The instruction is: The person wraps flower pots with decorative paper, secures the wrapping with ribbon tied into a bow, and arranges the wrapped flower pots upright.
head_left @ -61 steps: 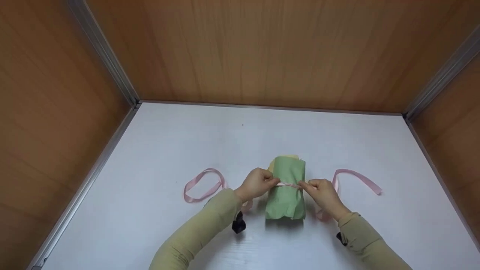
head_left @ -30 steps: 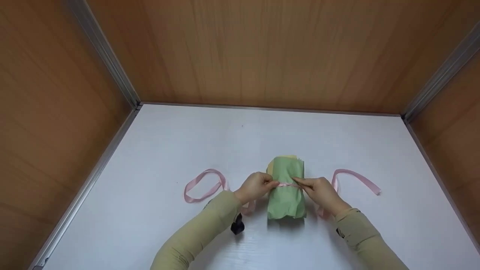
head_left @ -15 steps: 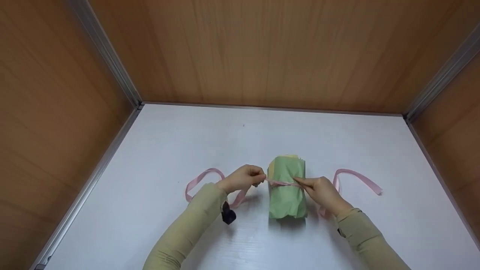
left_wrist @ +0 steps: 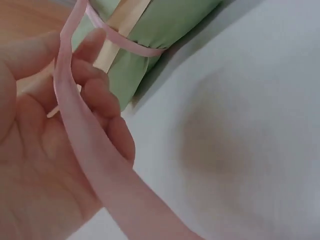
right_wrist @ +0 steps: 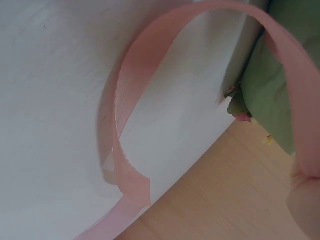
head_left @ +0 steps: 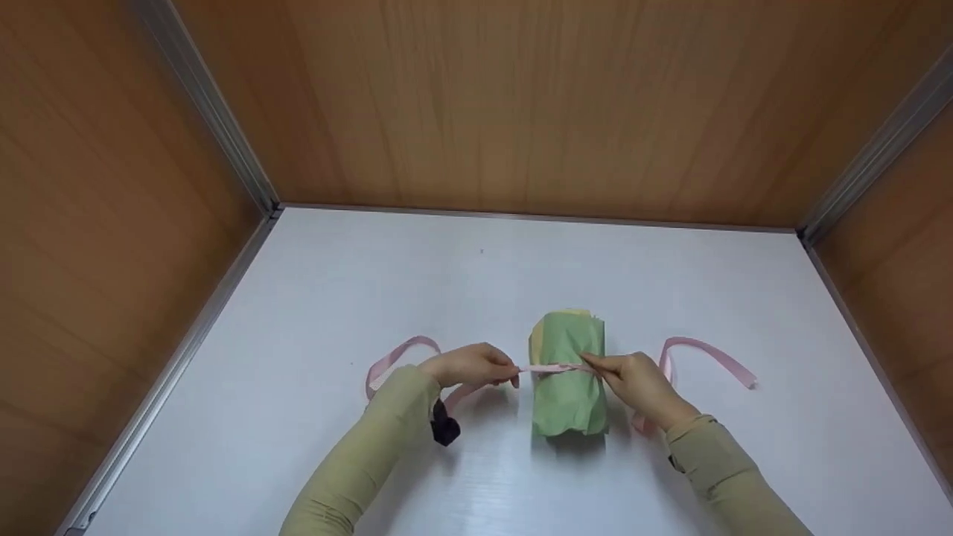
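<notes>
A bundle [head_left: 572, 409] wrapped in green paper, with a cream layer showing at its left and far edge, lies on the white table. Pink ribbon [head_left: 552, 368] crosses its middle. My left hand [head_left: 473, 365] pinches the ribbon just left of the bundle; in the left wrist view the ribbon [left_wrist: 95, 145] runs on across the palm. At the bundle's right side, my right hand [head_left: 642, 387] pinches the ribbon against the paper, index finger lying on the green wrap. The right wrist view shows the ribbon [right_wrist: 137, 70] looping beside the bundle, and a small pink flower [right_wrist: 243, 116] at its end.
One ribbon tail [head_left: 394, 353] curls on the table [head_left: 357, 275] to the left, partly behind the left forearm. Another tail [head_left: 715, 353] bends away on the right. Wood-grain panels [head_left: 521, 112] stand behind and at both sides. A black piece [head_left: 445, 426] hangs at the left cuff.
My left hand has moved left from the bundle's edge, drawing a stretch of ribbon out with it. The right hand's index finger has straightened onto the paper; that hand otherwise stays in place.
</notes>
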Tool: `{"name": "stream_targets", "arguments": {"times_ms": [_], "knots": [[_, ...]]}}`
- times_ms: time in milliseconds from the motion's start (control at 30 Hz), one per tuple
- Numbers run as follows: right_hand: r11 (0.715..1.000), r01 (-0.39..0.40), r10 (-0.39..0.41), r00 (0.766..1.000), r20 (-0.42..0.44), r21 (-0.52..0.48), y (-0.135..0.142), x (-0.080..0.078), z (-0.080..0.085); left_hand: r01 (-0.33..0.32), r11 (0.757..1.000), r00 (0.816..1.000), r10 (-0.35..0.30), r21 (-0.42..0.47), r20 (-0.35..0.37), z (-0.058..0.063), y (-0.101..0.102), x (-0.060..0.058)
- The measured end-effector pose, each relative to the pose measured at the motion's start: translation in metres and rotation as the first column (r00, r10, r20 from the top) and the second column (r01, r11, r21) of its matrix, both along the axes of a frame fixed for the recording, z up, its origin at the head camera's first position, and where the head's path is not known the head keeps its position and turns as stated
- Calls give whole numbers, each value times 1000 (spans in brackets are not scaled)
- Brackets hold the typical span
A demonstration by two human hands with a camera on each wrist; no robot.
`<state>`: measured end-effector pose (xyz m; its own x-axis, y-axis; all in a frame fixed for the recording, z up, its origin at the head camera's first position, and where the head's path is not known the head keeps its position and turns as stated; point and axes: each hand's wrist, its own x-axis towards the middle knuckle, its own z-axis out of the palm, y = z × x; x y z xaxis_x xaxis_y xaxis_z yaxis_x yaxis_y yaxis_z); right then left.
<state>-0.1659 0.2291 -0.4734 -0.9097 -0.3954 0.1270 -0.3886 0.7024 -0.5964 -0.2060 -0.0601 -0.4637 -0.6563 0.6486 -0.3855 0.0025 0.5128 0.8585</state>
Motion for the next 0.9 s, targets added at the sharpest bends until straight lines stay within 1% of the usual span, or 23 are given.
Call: {"name": "stream_targets", "arguments": {"times_ms": [67, 133, 200, 233, 267, 300, 333, 367, 400, 433, 467, 500, 533, 667, 733, 767, 900], "knots": [[1000, 6, -6, 1000, 21, -4, 0, 1, 1, -3, 998, 1000, 4, 69, -10, 0, 6, 4], [1000, 17, -17, 999, 39, -11, -1, 2, 1, -45, 986, 999, 47, 163, -8, 0, 14, 7], [1000, 24, -23, 998, 53, -14, -1, 2, 2, -137, 952, 990, 137, 275, 19, 1, 23, 11], [999, 30, -29, 998, 57, -15, -1, 2, 2, -192, 926, 981, 188, 326, 42, 2, 29, 13], [999, 31, -30, 998, 57, -15, -1, 2, 2, -246, 894, 969, 238, 374, 68, 3, 34, 14], [999, 31, -30, 998, 59, -16, -1, 2, 1, -292, 851, 956, 271, 436, 111, 3, 40, 16], [999, 29, -28, 998, 60, -19, -2, 2, 1, -345, 793, 939, 293, 502, 182, 3, 45, 17], [999, 28, -27, 998, 62, -21, -2, 2, 1, -391, 734, 920, 303, 555, 247, 3, 50, 18], [999, 29, -27, 998, 63, -25, -2, 1, 0, -428, 685, 903, 307, 589, 300, 2, 55, 19], [999, 26, -24, 998, 62, -28, -2, 1, 0, -453, 639, 891, 296, 622, 346, 1, 60, 20], [999, 26, -23, 998, 65, -32, -2, 1, -1, -474, 603, 879, 285, 642, 382, 1, 64, 20], [999, 25, -23, 998, 62, -36, -2, 1, -1, -488, 574, 871, 271, 657, 410, 0, 68, 21], [999, 26, -24, 998, 59, -38, -3, 1, -2, -502, 560, 863, 275, 659, 423, -1, 70, 21], [999, 27, -25, 999, 49, -42, -2, 0, -3, -524, 548, 851, 319, 651, 416, -3, 78, 21], [999, 22, -20, 999, 42, -44, -2, 0, -4, -534, 536, 845, 334, 654, 417, -3, 80, 21], [999, 19, -17, 999, 37, -44, -2, 0, -4, -537, 535, 843, 343, 652, 414, -4, 81, 21], [999, 8, -8, 1000, 14, -44, -2, 0, -5, -531, 552, 846, 390, 642, 365, -5, 86, 22]]}}
